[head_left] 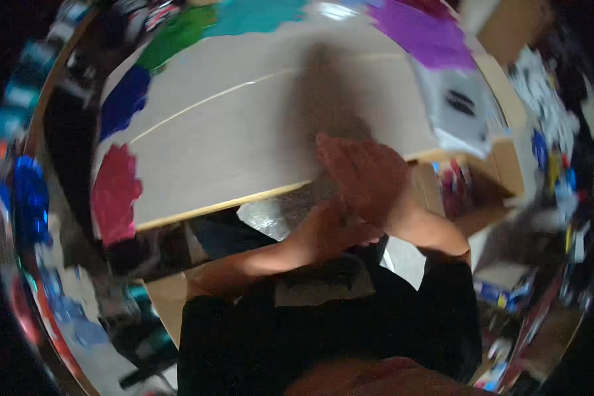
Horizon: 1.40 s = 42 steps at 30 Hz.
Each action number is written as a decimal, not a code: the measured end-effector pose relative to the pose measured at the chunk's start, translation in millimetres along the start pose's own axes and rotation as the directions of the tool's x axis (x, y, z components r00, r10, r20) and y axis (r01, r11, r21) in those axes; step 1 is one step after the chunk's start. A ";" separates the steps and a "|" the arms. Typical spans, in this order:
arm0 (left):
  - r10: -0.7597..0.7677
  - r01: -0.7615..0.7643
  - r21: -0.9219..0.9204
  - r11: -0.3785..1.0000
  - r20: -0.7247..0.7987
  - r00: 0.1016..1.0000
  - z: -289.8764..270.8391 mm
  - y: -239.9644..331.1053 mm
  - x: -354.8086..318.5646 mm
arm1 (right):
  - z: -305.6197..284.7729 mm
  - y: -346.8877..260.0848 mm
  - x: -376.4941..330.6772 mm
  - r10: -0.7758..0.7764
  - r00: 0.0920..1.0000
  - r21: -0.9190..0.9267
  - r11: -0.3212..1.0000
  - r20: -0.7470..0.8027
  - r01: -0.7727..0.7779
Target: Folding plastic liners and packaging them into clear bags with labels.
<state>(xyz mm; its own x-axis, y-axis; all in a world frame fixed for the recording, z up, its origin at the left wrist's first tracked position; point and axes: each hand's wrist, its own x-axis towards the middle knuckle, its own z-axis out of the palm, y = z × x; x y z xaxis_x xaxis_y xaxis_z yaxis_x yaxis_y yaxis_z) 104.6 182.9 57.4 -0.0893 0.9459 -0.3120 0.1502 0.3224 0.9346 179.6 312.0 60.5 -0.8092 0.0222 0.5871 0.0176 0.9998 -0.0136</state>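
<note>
My two hands are together in front of my body, just over the near edge of the pale table (pixel 218 145). My right hand (pixel 369 175) lies across the top, its back showing and its fingers smeared by motion. Below and partly under it is my left hand (pixel 340 228), its fingers mostly hidden. Whether anything is held between them I cannot make out. Close to the left wrist, below the table edge, shows a crinkled clear plastic bag (pixel 267 218). A dark shadow falls on the tabletop beyond the hands.
Coloured flat pieces line the table's rim: crimson (pixel 117 195), navy (pixel 124 102), green (pixel 178 41), teal (pixel 257 14) and purple (pixel 426 33). A clear packet with a black mark (pixel 459 102) lies at the right. Below it stands an open cardboard box (pixel 501 168) with small packages. Cluttered shelves flank both sides.
</note>
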 end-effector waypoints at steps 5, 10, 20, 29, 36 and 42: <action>0.161 -0.192 -0.105 0.976 -0.251 0.954 -37.1 -96.7 -60.4 | 36.3 -28.2 44.9 -0.010 0.999 0.005 1.000 0.038 0.009; -0.280 0.329 0.283 0.901 -0.201 0.939 -48.5 -277.4 -60.3 | 85.2 25.6 119.4 -0.090 0.923 0.287 0.958 0.374 -0.024; 0.034 0.347 0.669 0.657 -0.486 0.873 -84.4 -273.0 -81.8 | 232.1 127.9 269.7 -0.046 0.977 0.040 0.998 0.209 0.039; 0.167 -0.010 0.569 0.823 -0.224 0.960 -185.4 -44.6 -187.5 | 233.0 142.6 289.9 0.113 0.967 0.040 0.991 0.227 -0.126; 0.520 0.295 0.891 0.345 -0.444 0.730 -322.8 -17.9 55.1 | 248.7 175.9 304.2 0.184 0.979 0.221 0.955 0.086 -0.199; 0.419 0.448 0.723 0.526 -0.678 0.604 -378.7 -32.6 123.5 | 242.4 180.2 321.4 0.257 0.817 0.575 0.603 0.517 -0.553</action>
<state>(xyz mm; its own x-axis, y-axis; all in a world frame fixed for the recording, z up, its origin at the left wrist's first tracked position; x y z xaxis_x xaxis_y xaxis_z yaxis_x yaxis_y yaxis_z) -284.2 275.3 53.1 -0.6589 0.6811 0.3193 0.7510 0.6197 0.2278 -219.7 499.1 50.6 -0.9599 0.2743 0.0579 0.1206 0.5905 -0.7980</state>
